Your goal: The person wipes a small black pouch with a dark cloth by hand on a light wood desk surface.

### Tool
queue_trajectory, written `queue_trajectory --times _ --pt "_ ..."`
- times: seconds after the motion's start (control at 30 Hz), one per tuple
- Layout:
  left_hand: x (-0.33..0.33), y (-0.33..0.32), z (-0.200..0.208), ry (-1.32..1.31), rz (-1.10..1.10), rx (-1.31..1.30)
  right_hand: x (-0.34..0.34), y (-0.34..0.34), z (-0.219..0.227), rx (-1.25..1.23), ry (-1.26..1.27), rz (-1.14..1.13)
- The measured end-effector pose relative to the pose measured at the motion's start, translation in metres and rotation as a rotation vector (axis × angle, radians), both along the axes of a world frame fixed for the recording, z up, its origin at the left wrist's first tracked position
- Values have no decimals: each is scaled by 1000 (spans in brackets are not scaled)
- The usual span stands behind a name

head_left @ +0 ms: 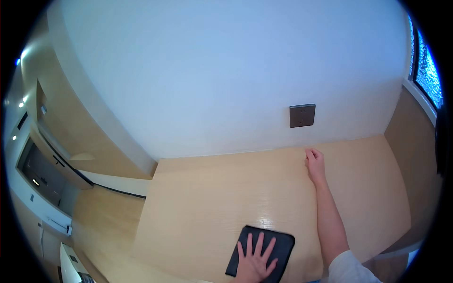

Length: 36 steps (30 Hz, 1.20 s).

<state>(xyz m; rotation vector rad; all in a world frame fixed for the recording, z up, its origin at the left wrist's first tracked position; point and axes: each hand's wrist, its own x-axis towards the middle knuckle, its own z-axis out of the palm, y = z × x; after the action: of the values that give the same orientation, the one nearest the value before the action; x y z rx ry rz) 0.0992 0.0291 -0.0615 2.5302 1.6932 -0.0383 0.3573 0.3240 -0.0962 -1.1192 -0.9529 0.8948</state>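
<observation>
My left hand (255, 258) lies flat with fingers spread on a thin black case (281, 240), roughly rectangular with rounded corners. The case rests on the pale wood table (203, 203) near its front edge, and my hand covers part of it. My right arm stretches across the table to its far side. There my right hand (314, 163) is closed in a fist close to the wall, below a dark socket plate. Whatever the curled fingers hold, if anything, is hidden.
A white wall (226, 94) rises behind the table, with the dark wall socket (302, 116) on it. A wood panel (415, 141) and a window (427, 70) bound the right side. At the left are a wood floor (104, 212) and a dark door (42, 170).
</observation>
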Motion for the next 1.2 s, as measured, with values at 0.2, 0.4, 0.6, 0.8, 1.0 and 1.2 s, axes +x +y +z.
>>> queue_trajectory --times 0.2,0.4,0.6,0.8,1.0,1.2 --pt "0 -21 31 -105 -39 -120 2 -5 5 11 43 9" --pt "-2 30 -2 -123 -88 92 4 -5 -2 2 36 -27" --pt "24 158 -17 -126 -52 219 5 -7 2 21 190 -6" --pt "61 257 -33 -148 13 298 11 -6 5 -22 195 -27" --pt "81 290 -32 -156 96 297 8 -6 12 -32 157 -29" --pt "78 283 -40 -151 99 354 10 4 11 -29 288 32"
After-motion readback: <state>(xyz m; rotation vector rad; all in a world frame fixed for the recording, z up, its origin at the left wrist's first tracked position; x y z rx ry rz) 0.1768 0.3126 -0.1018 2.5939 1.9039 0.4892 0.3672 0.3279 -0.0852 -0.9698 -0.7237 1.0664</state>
